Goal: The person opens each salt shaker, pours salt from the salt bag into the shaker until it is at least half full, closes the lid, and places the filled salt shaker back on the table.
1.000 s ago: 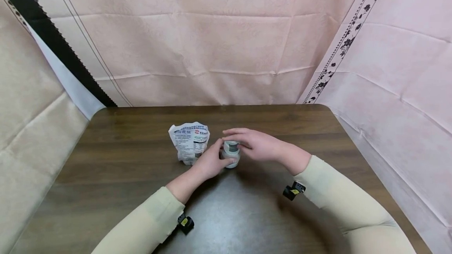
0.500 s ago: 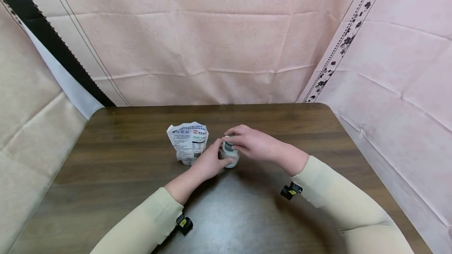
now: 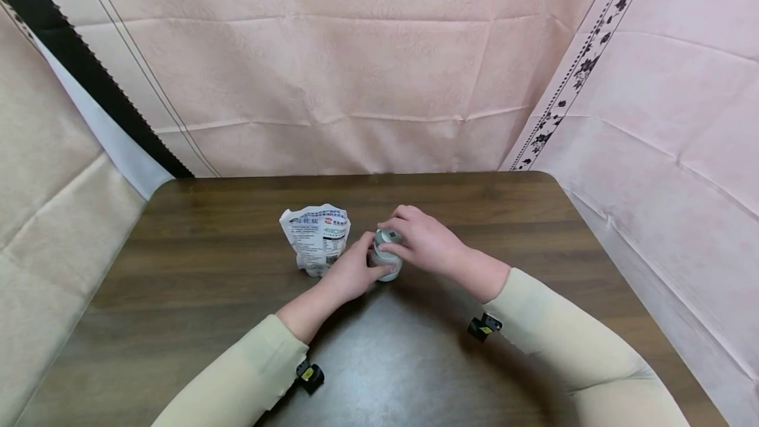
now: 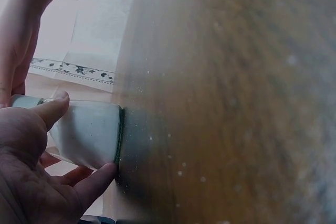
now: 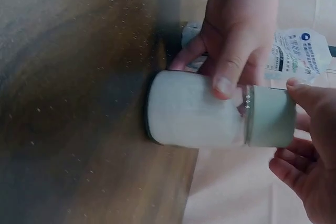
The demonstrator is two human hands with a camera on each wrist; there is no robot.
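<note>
Frosted jar upright on worktop, body steadied by left hand, lid grasped from above by right hand, apparently for twisting.

A small frosted white jar with a grey-green lid stands upright on the wooden table. The lid sits on its top.

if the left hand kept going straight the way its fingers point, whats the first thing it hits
Likely the jar itself: the left hand already grips its body. Past it lies the right hand on the lid.
</note>
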